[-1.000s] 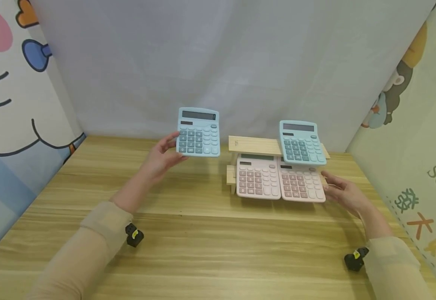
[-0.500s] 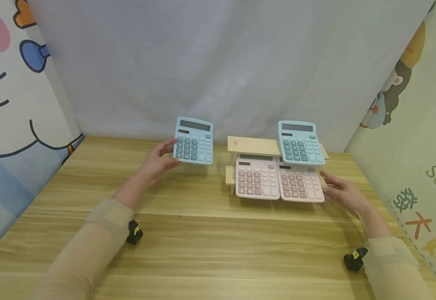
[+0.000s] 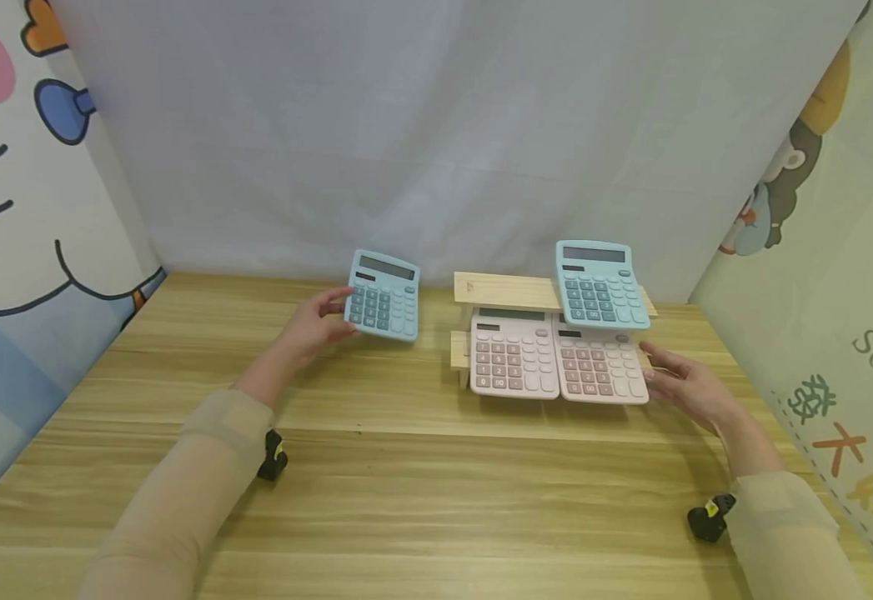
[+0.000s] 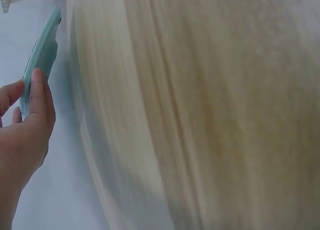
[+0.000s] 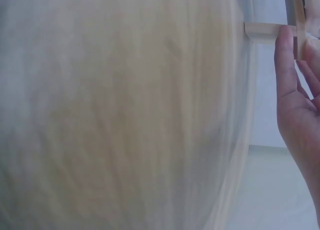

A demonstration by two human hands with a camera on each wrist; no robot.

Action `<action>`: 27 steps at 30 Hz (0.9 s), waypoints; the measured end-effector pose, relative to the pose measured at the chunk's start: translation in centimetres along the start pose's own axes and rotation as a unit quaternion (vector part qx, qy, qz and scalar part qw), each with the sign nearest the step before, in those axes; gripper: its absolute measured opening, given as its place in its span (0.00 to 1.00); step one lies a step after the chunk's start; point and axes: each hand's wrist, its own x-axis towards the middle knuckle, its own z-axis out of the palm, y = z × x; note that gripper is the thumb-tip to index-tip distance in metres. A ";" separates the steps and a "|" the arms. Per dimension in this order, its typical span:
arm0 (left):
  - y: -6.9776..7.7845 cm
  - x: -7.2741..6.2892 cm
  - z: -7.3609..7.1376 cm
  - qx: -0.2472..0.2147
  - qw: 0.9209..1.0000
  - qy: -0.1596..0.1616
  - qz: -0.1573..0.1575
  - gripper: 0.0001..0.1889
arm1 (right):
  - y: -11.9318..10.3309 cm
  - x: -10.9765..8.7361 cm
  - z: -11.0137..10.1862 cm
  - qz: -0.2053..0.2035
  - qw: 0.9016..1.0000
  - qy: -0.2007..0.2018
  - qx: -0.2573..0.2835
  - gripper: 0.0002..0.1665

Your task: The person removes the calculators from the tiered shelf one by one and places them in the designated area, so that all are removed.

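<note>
My left hand (image 3: 313,327) pinches a light blue calculator (image 3: 382,294) by its left edge. The calculator is tilted, keys facing me, and appears edge-on in the left wrist view, its teal side (image 4: 44,55) between thumb and fingers. To its right stands a small two-tier wooden rack (image 3: 507,291). Another blue calculator (image 3: 603,285) leans at the right of the upper tier. Two pink calculators, a left one (image 3: 514,354) and a right one (image 3: 602,362), stand side by side on the lower tier. My right hand (image 3: 694,393) pinches the rack's right end, its wood (image 5: 300,45) between finger and thumb.
The rack and hands are over a wood-grain table (image 3: 436,500). A grey-white curtain (image 3: 406,142) hangs along its back edge. Cartoon-printed panels flank it, one on the left (image 3: 23,208) and one on the right (image 3: 841,292).
My left hand has lowered the blue calculator toward the table and slightly left, tilting it a little clockwise. The right hand stays at the rack's end, and the calculators on the rack have not moved.
</note>
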 end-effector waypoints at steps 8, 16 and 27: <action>-1.1 0.6 -0.5 -0.005 1.000 -0.013 -0.027 0.36 | -0.3 -0.1 0.1 -0.001 1.000 0.000 -0.001 0.42; -1.7 1.2 -1.1 0.024 0.999 -0.016 -0.027 0.37 | -0.5 -0.2 0.2 -0.004 1.000 -0.002 0.007 0.42; -1.1 1.0 -1.9 0.181 0.983 -0.034 -0.029 0.36 | -0.5 -0.2 0.2 -0.005 1.000 -0.002 -0.006 0.41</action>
